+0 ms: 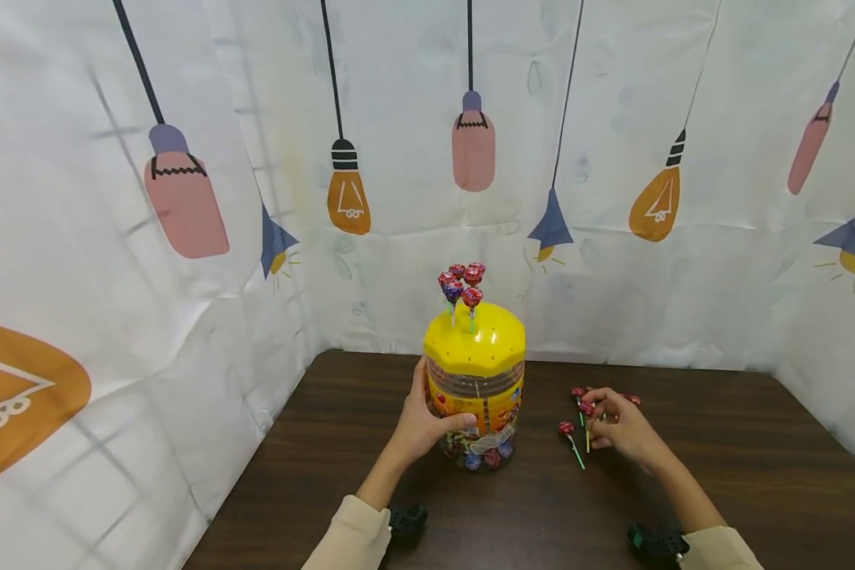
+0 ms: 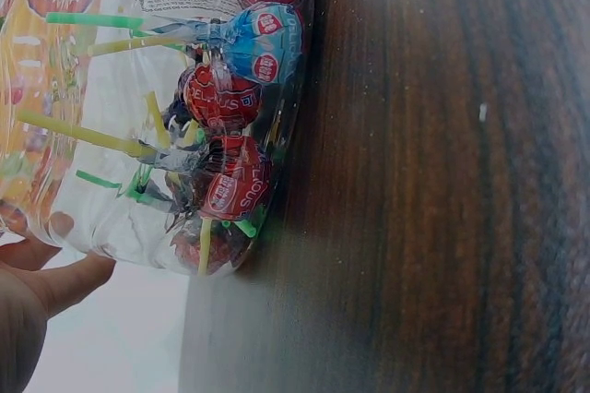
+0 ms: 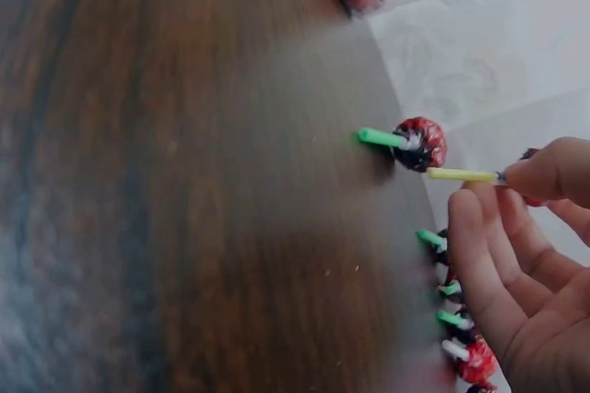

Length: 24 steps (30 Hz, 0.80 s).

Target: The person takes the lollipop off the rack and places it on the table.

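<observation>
A clear plastic jar (image 1: 495,408) with a yellow lid (image 1: 488,348) stands upright on the table. My left hand (image 1: 420,423) grips its left side, thumb across the front. Several wrapped lollipops (image 1: 473,296) stand in holes of the lid, sticks down. More lollipops (image 2: 244,181) lie inside the jar's bottom, as the left wrist view shows. To the right of the jar, my right hand (image 1: 623,427) pinches a red lollipop (image 1: 587,409) with a yellow stick (image 3: 461,174) between thumb and fingers. A red lollipop with a green stick (image 3: 378,137) lies on the table close to that hand.
Beyond and under the right hand, more red lollipops (image 3: 475,361) with green and white sticks lie on the dark wooden table (image 1: 292,491). A white cloth (image 1: 413,119) printed with lamps hangs behind the table and along its left side.
</observation>
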Motion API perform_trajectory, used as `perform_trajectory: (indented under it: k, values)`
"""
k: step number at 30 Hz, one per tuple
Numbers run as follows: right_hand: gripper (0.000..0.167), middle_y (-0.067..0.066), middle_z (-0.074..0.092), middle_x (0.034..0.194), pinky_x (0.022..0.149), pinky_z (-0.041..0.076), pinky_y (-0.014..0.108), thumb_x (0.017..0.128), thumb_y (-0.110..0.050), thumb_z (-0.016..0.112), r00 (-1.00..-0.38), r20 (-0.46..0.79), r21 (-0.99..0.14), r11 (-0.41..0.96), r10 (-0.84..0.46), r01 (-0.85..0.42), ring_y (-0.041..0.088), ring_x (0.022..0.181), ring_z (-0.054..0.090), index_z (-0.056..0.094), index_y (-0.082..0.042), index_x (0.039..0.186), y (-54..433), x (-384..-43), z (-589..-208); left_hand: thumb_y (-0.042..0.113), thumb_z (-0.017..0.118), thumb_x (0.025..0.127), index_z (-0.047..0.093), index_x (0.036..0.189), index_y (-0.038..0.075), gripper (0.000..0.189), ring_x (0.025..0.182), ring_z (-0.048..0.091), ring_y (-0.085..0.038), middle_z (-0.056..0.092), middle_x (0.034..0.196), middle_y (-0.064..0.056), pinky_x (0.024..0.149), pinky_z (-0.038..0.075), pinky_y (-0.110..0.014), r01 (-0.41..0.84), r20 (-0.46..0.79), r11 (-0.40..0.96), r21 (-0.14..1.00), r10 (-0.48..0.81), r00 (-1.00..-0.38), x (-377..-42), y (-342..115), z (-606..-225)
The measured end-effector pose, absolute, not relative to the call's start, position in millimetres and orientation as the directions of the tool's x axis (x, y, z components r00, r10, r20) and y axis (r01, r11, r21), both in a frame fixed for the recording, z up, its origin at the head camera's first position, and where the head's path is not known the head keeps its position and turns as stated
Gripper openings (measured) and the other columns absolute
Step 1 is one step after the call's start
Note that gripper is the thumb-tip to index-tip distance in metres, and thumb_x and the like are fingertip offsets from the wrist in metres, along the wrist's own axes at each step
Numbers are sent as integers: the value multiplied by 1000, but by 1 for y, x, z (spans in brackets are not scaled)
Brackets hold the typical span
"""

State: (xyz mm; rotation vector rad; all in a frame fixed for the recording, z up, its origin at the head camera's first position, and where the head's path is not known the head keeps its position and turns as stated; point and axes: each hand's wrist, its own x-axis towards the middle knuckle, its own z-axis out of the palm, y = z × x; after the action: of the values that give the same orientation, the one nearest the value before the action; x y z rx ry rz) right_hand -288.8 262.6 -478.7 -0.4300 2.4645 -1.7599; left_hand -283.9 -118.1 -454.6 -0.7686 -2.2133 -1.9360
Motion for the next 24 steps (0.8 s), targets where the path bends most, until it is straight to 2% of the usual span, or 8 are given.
perform_trajectory:
  k: [12,17,24]
  values:
    - [42,21,59,99,71,62,41,100,-5,60,-929,-34,-929,354,-369,-107,25,85,67,43,6,137,267,-292,-486,35,86,83,11,159,43,107,128,58,-19,50,148,3,105,53,-34,448,412,61,892,301,-860,-289,-119,-461]
    - [43,19,62,99,70,61,40,100,-7,62,-926,-51,-921,375,-375,-101,25,84,67,44,5,137,268,-292,-486,35,86,84,12,159,44,106,128,58,-19,50,147,4,106,52,-33,448,411,67,891,301,-861,-289,-119,-460]
    - [45,16,64,96,66,59,38,99,-11,66,-926,-57,-898,425,-373,-116,24,81,66,47,4,137,270,-293,-488,29,86,85,10,161,37,108,128,58,-22,48,149,-2,105,53,-33,466,433,45,883,302,-849,-289,-118,-462]
